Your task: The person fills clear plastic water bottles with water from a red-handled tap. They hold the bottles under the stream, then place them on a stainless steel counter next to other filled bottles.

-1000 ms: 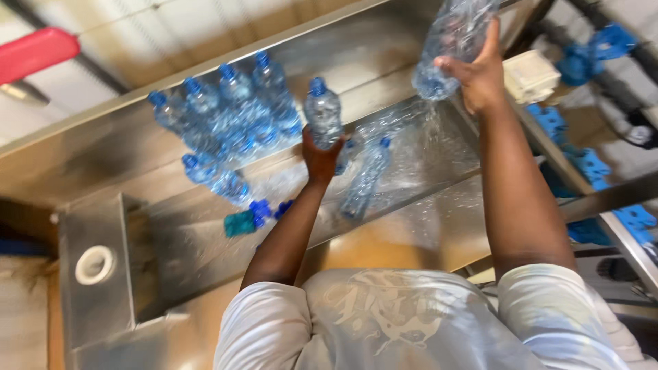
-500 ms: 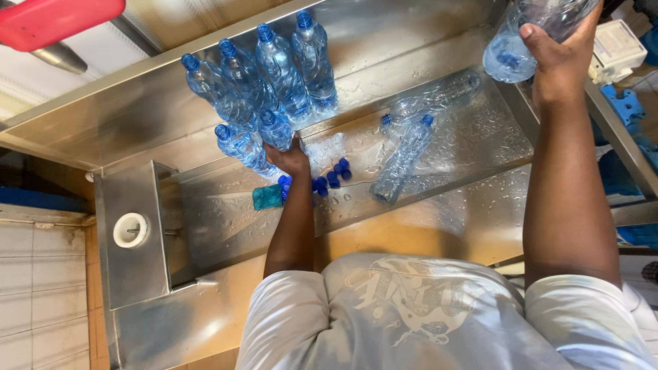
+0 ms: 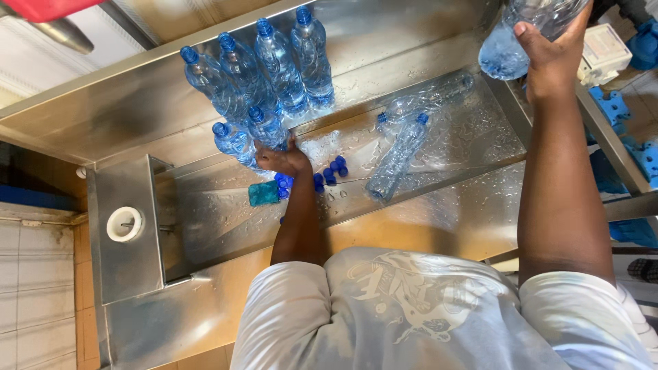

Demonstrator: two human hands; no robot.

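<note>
Bottles lined up along the wet steel trough [image 3: 439, 171].
Our left hand [image 3: 282, 159] had closed round a capped water bottle [image 3: 266, 127] beside the standing row, while our right hand [image 3: 552, 51] gripped a clear bottle [image 3: 510, 38] up high; setting it down looked like it'd need a steady lowering.

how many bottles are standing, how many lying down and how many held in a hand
standing bottles: 6
lying bottles on the wet steel tray: 2
held bottle in the right hand: 1
total: 9
</note>
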